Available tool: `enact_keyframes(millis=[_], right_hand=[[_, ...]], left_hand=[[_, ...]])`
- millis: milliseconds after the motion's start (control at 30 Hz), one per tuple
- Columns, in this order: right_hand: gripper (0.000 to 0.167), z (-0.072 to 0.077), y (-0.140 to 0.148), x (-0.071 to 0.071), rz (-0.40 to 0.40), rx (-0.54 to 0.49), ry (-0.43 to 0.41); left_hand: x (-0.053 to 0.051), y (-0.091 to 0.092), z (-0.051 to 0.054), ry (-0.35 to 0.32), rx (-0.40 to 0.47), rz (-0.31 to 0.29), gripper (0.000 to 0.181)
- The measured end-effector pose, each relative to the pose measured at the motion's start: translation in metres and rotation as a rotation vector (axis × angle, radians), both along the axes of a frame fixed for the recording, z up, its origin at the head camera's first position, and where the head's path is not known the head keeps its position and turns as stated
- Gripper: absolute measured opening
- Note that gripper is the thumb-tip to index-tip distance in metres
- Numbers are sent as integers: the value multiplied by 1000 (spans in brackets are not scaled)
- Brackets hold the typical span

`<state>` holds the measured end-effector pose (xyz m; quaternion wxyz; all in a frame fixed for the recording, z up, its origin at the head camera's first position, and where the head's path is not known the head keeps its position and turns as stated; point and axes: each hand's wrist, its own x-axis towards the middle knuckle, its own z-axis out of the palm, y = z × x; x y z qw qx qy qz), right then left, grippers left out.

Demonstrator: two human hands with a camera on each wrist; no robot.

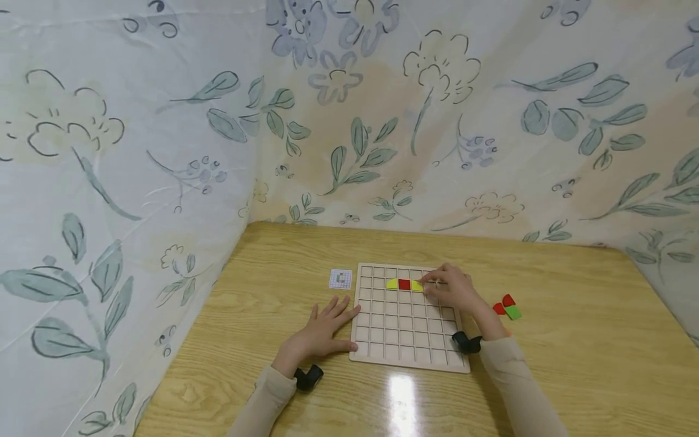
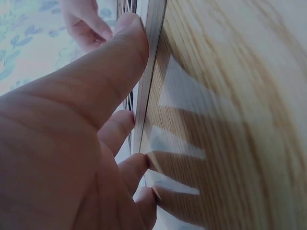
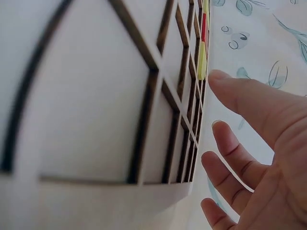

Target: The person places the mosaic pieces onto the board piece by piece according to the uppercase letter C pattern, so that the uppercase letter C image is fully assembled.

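A pale wooden grid board (image 1: 384,363) lies on the table. In one of its upper rows a red square (image 1: 404,284) sits between two yellow pieces with a curved side, the left yellow piece (image 1: 392,284) and the right yellow piece (image 1: 416,286). My right hand (image 1: 450,287) is over the board's upper right, its fingertips at the right yellow piece; whether they touch it I cannot tell. In the right wrist view its thumb (image 3: 223,79) and fingers are apart, with nothing seen between them. My left hand (image 1: 321,332) rests with spread fingers against the board's left edge.
A small printed card (image 1: 341,279) with a grid pattern lies left of the board. To the right are two red curved pieces (image 1: 508,300) and a green piece (image 1: 513,312) on the wooden table (image 1: 579,340). Floral cloth (image 1: 349,152) hangs behind and at the sides.
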<state>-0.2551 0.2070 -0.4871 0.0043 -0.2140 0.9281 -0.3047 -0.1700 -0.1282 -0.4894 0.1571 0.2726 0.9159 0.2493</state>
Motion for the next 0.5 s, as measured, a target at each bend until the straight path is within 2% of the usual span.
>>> enact_keyframes(millis=[233, 500], right_hand=[[22, 4, 8, 11, -17, 28, 34], [23, 8, 25, 22, -21, -4, 52]], left_hand=[[1, 1, -2, 6, -2, -4, 76], [3, 1, -3, 7, 4, 6, 76]])
